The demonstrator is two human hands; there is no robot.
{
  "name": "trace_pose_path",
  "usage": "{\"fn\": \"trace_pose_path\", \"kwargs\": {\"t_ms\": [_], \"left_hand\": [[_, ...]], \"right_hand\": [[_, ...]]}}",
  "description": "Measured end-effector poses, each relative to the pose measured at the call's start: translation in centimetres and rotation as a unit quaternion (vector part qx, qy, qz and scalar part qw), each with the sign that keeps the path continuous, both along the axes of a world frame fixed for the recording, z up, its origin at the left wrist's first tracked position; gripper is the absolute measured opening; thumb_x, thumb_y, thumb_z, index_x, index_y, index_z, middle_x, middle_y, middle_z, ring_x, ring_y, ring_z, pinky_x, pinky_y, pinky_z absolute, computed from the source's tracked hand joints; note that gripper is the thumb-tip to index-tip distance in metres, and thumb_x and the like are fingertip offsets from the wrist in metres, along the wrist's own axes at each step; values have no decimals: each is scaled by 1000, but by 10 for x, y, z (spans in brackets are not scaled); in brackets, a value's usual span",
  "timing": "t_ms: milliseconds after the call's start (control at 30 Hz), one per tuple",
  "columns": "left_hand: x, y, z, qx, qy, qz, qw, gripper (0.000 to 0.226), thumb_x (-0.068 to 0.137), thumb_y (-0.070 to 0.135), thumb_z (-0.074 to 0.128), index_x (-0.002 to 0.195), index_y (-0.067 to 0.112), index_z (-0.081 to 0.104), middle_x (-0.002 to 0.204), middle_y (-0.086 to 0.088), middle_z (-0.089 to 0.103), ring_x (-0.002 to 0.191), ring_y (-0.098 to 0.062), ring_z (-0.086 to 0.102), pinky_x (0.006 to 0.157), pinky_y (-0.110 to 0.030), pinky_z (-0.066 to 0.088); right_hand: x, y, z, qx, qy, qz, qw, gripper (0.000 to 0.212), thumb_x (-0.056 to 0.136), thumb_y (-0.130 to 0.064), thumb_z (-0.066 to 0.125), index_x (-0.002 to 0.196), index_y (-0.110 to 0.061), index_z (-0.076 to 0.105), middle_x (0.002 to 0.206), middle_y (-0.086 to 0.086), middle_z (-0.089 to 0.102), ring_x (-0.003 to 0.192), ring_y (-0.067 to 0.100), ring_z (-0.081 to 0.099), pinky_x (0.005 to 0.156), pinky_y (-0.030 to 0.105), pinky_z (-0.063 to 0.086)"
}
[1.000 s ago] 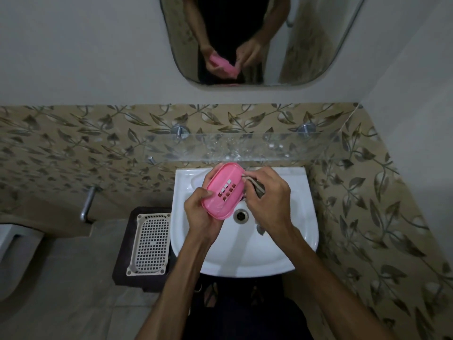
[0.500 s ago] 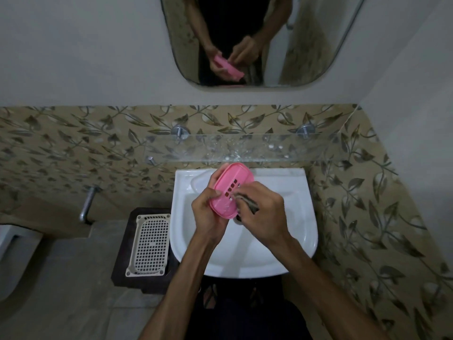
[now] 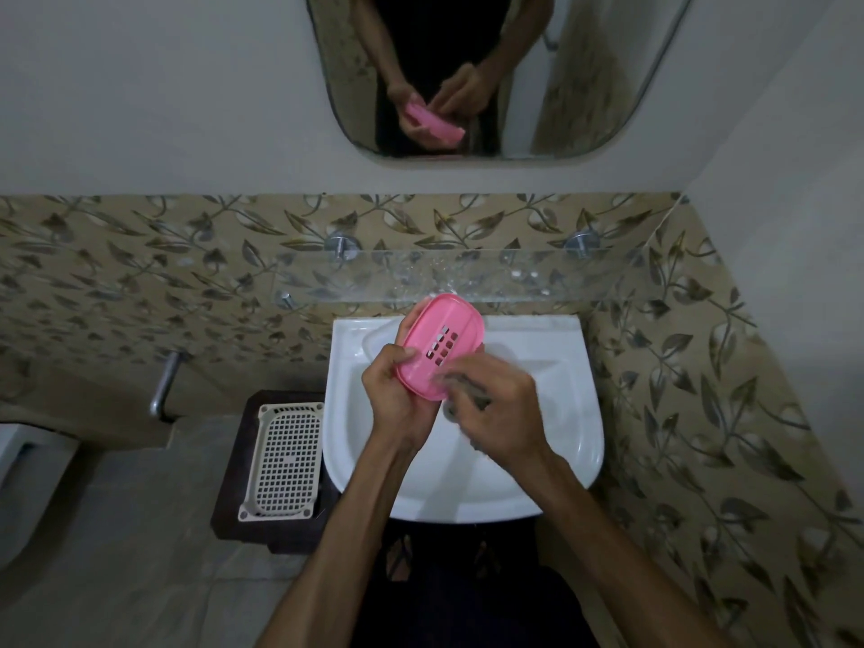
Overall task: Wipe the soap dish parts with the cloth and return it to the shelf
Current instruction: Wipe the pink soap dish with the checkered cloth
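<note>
A pink oval soap dish part (image 3: 442, 348) with a block of small drain slots is held tilted over the white sink (image 3: 551, 367), and my left hand (image 3: 397, 395) grips its lower left rim. My right hand (image 3: 495, 409) is closed on a small grey cloth (image 3: 467, 395), blurred, pressed against the dish's lower right edge. The glass shelf (image 3: 537, 278) hangs on the tiled wall just behind the sink, with water spots on it.
A mirror (image 3: 472, 72) above reflects my hands and the pink dish. Left of the sink a dark stool (image 3: 234, 502) carries a cream perforated tray (image 3: 285, 460). A metal pipe (image 3: 163, 390) juts from the left wall. Tiled wall closes in on the right.
My right hand with the cloth has slid from the dish's right side down to its lower edge. The dish has tipped more upright in my left hand.
</note>
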State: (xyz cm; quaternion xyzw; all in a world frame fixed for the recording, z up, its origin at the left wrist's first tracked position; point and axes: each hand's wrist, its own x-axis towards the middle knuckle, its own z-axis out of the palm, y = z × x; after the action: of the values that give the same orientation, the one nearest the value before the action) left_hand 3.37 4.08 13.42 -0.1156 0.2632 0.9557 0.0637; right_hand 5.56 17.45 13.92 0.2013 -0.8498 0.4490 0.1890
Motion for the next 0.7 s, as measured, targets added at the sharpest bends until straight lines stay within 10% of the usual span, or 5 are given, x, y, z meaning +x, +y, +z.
{"fn": "trace_pose_path", "kwargs": {"t_ms": [700], "left_hand": [[0,3,3,-33,-23,16,999,74,72,16,57,146,10,56,136,-22,62,106,-36,69,79,-42,56]], "right_hand": [[-9,13,0,14,-26,22,999,26,78,10,73,97,-6,82,97,5,81,90,19,76,82,39,62]]}}
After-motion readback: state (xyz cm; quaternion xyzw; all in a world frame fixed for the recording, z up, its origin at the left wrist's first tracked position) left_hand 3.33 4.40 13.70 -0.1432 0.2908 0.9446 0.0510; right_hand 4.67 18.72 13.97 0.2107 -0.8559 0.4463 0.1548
